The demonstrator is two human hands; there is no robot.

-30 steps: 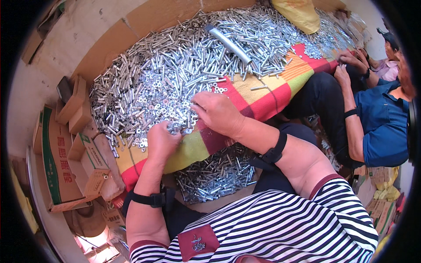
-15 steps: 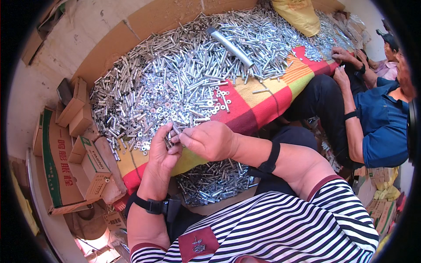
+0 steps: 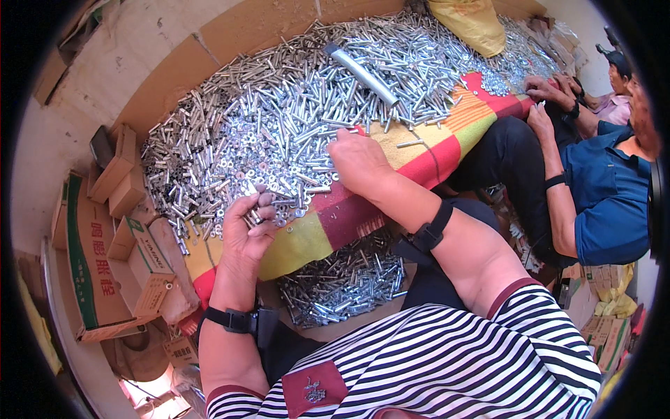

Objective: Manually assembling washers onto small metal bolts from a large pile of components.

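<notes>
My left hand (image 3: 248, 227) is closed round a few metal bolts (image 3: 252, 215), held upright above the near edge of a checked blanket (image 3: 300, 246). Farther right, my right hand (image 3: 359, 162) reaches to the edge of a large heap of silvery bolts (image 3: 293, 98). Its fingers are curled down at the heap, and the tips are hidden, so what they pinch does not show. Loose nuts and washers (image 3: 244, 150) lie among the bolts between and beyond my hands.
A metal tube (image 3: 364, 78) rests on the heap, below a yellow sack (image 3: 473, 28). More bolts (image 3: 342, 290) fill a container under the blanket's edge. Cardboard boxes (image 3: 105, 269) stand at left. A co-worker in a blue shirt (image 3: 607, 195) sits at right, hands at the heap.
My right hand has left my left hand and moved forward and right to the heap. My left hand has lowered slightly to the left, still holding bolts.
</notes>
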